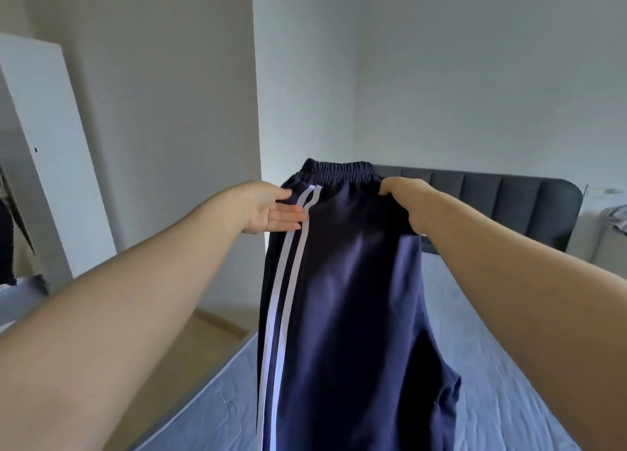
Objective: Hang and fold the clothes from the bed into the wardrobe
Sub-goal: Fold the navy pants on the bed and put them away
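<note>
Hands apart, both raised. The right hand grips the waistband of the trousers at its 3 o'clock end, fingers curled into the fabric. The left hand has its fingers straight, laid flat against the white stripes at 9 o'clock. The trousers hang toward 6 o'clock over the bed. Headboard at 3 o'clock, white door at 9 o'clock.

Bare arms stretch in from 8 and 4 o'clock. The left hand, fingers straight toward 3 o'clock, touches the trousers; the right hand grips their waistband.
</note>
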Demonstrator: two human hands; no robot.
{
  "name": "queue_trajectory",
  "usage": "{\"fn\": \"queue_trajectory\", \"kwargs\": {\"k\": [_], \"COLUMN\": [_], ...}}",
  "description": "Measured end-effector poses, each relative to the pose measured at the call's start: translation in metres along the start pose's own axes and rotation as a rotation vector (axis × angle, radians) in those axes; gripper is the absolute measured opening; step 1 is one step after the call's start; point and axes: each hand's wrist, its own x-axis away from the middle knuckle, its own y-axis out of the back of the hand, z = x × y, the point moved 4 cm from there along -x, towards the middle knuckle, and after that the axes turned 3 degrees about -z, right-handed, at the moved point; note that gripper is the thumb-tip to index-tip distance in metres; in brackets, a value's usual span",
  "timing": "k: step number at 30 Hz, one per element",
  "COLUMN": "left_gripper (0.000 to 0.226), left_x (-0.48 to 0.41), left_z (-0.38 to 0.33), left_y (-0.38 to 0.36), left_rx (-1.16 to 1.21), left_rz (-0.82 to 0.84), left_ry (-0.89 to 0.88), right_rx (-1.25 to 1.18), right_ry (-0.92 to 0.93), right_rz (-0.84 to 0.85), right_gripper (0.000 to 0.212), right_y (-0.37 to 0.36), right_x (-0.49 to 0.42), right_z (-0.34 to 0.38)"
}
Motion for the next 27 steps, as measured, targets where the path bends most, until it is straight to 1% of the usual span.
{"fn": "queue_trajectory", "kwargs": {"k": [1,3,5,7,10,13,15,18,22,25,27], "left_gripper": [0.008,0.007,0.004,0.009,0.006,0.01,0.011,0.011,0.017,0.022,0.025], "left_x": [-0.01,-0.03,-0.046,-0.06,-0.062,-0.052,-0.04,-0.024,0.0,0.022,0.038], "left_z": [0.003,-0.004,-0.022,-0.048,-0.082,-0.102,-0.105,-0.098,-0.067,-0.023,0.018], "left_y": [0.002,0.006,0.01,0.017,0.027,0.036,0.044,0.056,0.06,0.053,0.045], "left_rx": [-0.012,-0.03,-0.027,-0.021,-0.008,-0.021,-0.068,-0.165,-0.336,-0.423,-0.45], "left_rz": [0.013,0.024,0.009,-0.003,-0.003,0.001,-0.019,-0.09,-0.181,-0.161,-0.108], "left_ry": [0.0,-0.058,-0.168,-0.282,-0.415,-0.505,-0.541,-0.565,-0.563,-0.527,-0.44], "right_rx": [-0.047,-0.119,-0.145,-0.173,-0.377,-0.535,-0.559,-0.551,-0.499,-0.488,-0.454], "right_ry": [0.007,0.073,0.178,0.269,0.368,0.408,0.404,0.385,0.304,0.197,0.112], "right_rz": [-0.023,-0.091,-0.172,-0.231,-0.198,-0.167,-0.148,-0.113,-0.103,-0.078,-0.076], "right_gripper": [0.002,0.012,0.02,0.017,0.02,0.023,0.025,0.021,0.02,0.018,0.019], "right_y": [-0.008,-0.022,-0.029,-0.035,-0.041,-0.042,-0.043,-0.043,-0.037,-0.033,-0.026], "right_x": [-0.009,-0.028,-0.043,-0.049,-0.043,-0.028,-0.018,-0.007,0.009,0.025,0.041], "right_z": [-0.002,0.002,0.015,0.032,0.062,0.082,0.087,0.082,0.05,0.003,-0.037]}}
